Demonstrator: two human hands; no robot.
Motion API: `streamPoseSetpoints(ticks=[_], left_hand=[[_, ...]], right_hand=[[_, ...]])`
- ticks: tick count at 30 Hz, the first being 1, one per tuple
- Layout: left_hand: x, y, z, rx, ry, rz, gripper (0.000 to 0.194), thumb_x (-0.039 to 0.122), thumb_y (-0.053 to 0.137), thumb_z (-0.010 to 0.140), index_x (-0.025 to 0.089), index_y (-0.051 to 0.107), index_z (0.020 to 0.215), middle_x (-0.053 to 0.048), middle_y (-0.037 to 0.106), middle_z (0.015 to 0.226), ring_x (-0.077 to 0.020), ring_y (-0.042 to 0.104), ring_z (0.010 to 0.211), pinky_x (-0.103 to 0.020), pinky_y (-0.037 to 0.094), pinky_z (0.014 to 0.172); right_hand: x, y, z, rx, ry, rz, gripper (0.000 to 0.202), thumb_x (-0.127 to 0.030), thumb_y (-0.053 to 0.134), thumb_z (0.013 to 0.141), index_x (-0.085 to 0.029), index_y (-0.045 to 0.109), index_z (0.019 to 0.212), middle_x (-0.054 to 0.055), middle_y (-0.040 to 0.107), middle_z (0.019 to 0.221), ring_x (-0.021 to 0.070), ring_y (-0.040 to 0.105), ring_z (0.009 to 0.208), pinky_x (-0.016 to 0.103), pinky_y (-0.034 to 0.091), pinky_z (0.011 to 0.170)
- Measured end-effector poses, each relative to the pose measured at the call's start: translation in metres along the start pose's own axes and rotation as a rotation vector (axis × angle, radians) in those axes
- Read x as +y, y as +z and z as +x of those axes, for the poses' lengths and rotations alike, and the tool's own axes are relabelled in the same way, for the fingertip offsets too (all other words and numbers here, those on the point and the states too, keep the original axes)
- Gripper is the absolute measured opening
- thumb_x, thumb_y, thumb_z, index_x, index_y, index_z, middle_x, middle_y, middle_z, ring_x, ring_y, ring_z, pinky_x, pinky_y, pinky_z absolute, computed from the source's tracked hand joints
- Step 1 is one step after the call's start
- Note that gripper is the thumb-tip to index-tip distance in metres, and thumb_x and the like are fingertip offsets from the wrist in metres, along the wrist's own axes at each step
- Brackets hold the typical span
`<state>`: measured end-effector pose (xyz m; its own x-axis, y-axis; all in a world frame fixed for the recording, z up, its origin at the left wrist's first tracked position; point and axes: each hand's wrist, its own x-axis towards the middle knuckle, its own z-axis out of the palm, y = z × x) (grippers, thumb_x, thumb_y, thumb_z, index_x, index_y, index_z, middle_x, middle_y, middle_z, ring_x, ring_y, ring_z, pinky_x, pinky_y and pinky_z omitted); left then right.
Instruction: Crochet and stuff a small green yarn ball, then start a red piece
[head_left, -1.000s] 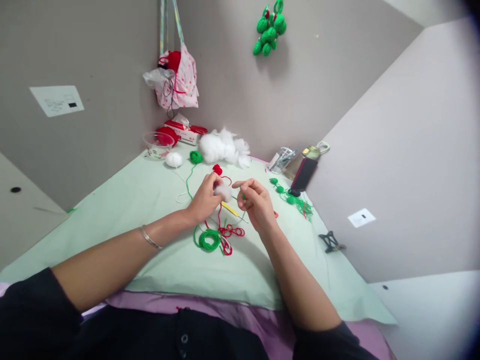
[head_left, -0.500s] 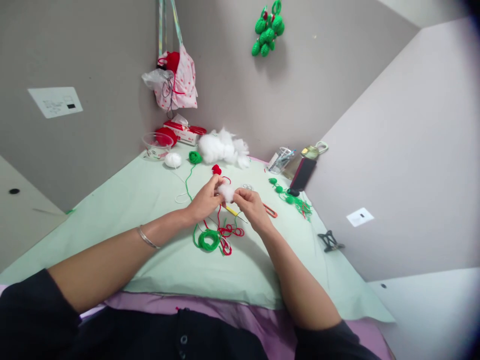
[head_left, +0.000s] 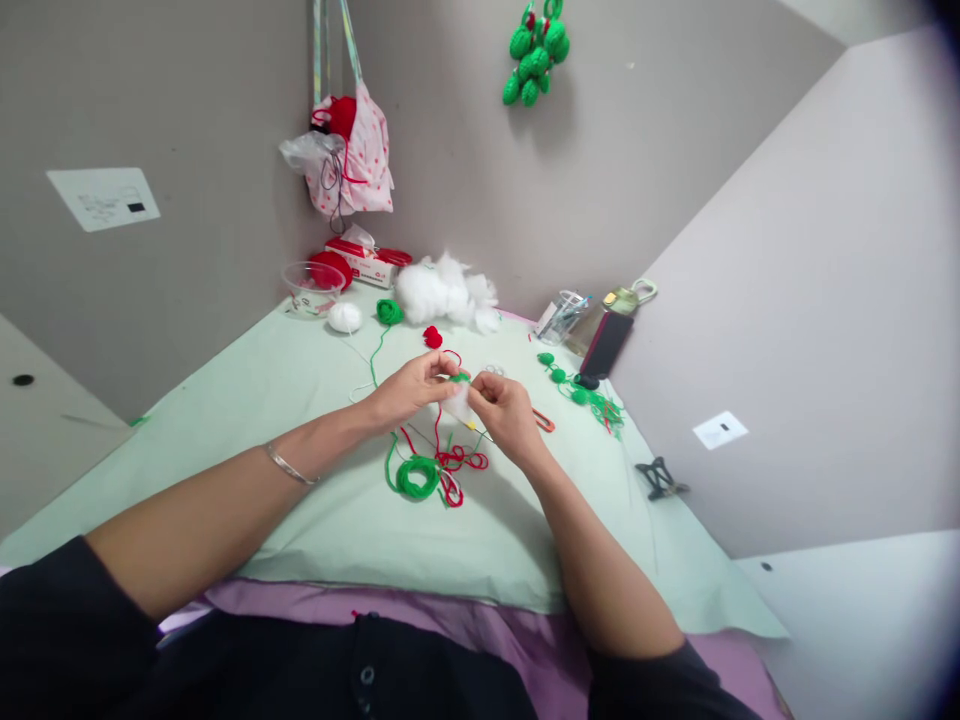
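Note:
My left hand (head_left: pixel 414 388) pinches a small green crocheted piece (head_left: pixel 460 378) between thumb and fingers. A tuft of white stuffing (head_left: pixel 454 404) lies just below it, between both hands. Right beside it, my right hand (head_left: pixel 504 408) is closed, its fingertips pressed on the tuft's edge. Beneath the hands, a yellow-handled crochet hook (head_left: pixel 471 426) is partly hidden. Nearer my body rest a coil of green yarn (head_left: pixel 417 479) and loose red yarn (head_left: pixel 463 459). An orange tool (head_left: pixel 544 421), its kind unclear, lies right of my right hand.
At the back sit a heap of stuffing (head_left: pixel 442 290), a green yarn ball (head_left: pixel 389 312), a white yarn ball (head_left: pixel 344 318) and a plastic bowl (head_left: pixel 313 290). To the right are small green crocheted pieces (head_left: pixel 557 376), a phone (head_left: pixel 607 345) and a black stand (head_left: pixel 661 479).
The green piece now shows at my left fingertips. The white tuft has shifted slightly down, and my left hand has turned a little. The view has tilted slightly.

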<state>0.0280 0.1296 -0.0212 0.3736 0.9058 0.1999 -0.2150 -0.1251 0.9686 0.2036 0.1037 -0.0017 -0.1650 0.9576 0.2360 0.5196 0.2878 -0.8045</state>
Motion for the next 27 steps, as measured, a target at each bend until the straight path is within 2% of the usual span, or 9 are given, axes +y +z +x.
streamPoseSetpoints(ticks=[7, 11, 14, 18, 22, 25, 27], left_hand=[[-0.011, 0.012, -0.004, 0.182, 0.172, 0.099, 0.022, 0.01, 0.065, 0.076, 0.022, 0.053, 0.09, 0.0, 0.061, 0.096, -0.017, 0.059, 0.098, -0.032, 0.044, 0.095], [-0.011, 0.014, -0.006, 0.183, 0.148, 0.087, 0.019, 0.015, 0.064, 0.08, 0.022, 0.05, 0.091, -0.002, 0.064, 0.097, -0.0176, 0.061, 0.092, -0.033, 0.047, 0.087], [-0.006, 0.01, -0.005, 0.099, 0.102, 0.043, 0.017, 0.021, 0.066, 0.081, 0.02, 0.052, 0.091, -0.004, 0.068, 0.1, -0.0192, 0.064, 0.093, -0.033, 0.05, 0.083], [0.0, 0.003, -0.005, 0.002, 0.069, -0.011, 0.019, 0.029, 0.066, 0.083, 0.018, 0.059, 0.097, -0.008, 0.069, 0.11, -0.0211, 0.067, 0.1, -0.035, 0.053, 0.085], [-0.004, 0.003, -0.002, 0.013, 0.059, 0.002, 0.026, 0.027, 0.075, 0.077, 0.017, 0.059, 0.095, -0.003, 0.067, 0.097, -0.0163, 0.066, 0.082, -0.032, 0.053, 0.079], [-0.01, 0.008, -0.002, 0.086, 0.081, 0.021, 0.027, 0.024, 0.074, 0.076, 0.019, 0.056, 0.094, -0.001, 0.063, 0.098, -0.0132, 0.064, 0.077, -0.029, 0.051, 0.074], [-0.013, 0.012, -0.003, 0.144, 0.105, 0.039, 0.026, 0.021, 0.071, 0.076, 0.02, 0.053, 0.095, 0.001, 0.06, 0.097, -0.0119, 0.062, 0.075, -0.027, 0.049, 0.071]], right_hand=[[-0.018, 0.003, -0.009, -0.113, -0.056, 0.031, 0.018, -0.031, 0.054, 0.085, -0.022, 0.052, 0.069, -0.005, 0.041, 0.061, 0.0122, 0.035, 0.058, 0.028, 0.027, 0.056], [-0.011, 0.007, -0.005, -0.05, -0.025, 0.054, 0.025, -0.036, 0.054, 0.083, -0.022, 0.047, 0.064, -0.006, 0.035, 0.057, 0.011, 0.03, 0.055, 0.027, 0.024, 0.053], [-0.003, 0.007, -0.001, 0.038, -0.01, 0.037, 0.026, -0.036, 0.059, 0.08, -0.022, 0.046, 0.061, -0.007, 0.033, 0.056, 0.01, 0.028, 0.054, 0.027, 0.022, 0.053], [0.007, 0.002, 0.005, 0.128, 0.0, 0.019, 0.027, -0.036, 0.06, 0.077, -0.022, 0.045, 0.059, -0.007, 0.034, 0.054, 0.0096, 0.028, 0.054, 0.027, 0.021, 0.053], [0.013, -0.004, 0.01, 0.068, 0.01, 0.042, 0.028, -0.043, 0.058, 0.079, -0.022, 0.048, 0.062, -0.006, 0.037, 0.054, 0.0103, 0.031, 0.053, 0.027, 0.022, 0.051], [0.01, -0.005, 0.009, -0.015, -0.001, 0.056, 0.027, -0.044, 0.054, 0.081, -0.022, 0.051, 0.066, -0.005, 0.042, 0.057, 0.0114, 0.037, 0.054, 0.027, 0.027, 0.052], [0.004, -0.005, 0.006, -0.06, -0.019, 0.055, 0.024, -0.039, 0.051, 0.083, -0.021, 0.052, 0.068, -0.004, 0.044, 0.06, 0.0119, 0.039, 0.057, 0.027, 0.03, 0.054]])
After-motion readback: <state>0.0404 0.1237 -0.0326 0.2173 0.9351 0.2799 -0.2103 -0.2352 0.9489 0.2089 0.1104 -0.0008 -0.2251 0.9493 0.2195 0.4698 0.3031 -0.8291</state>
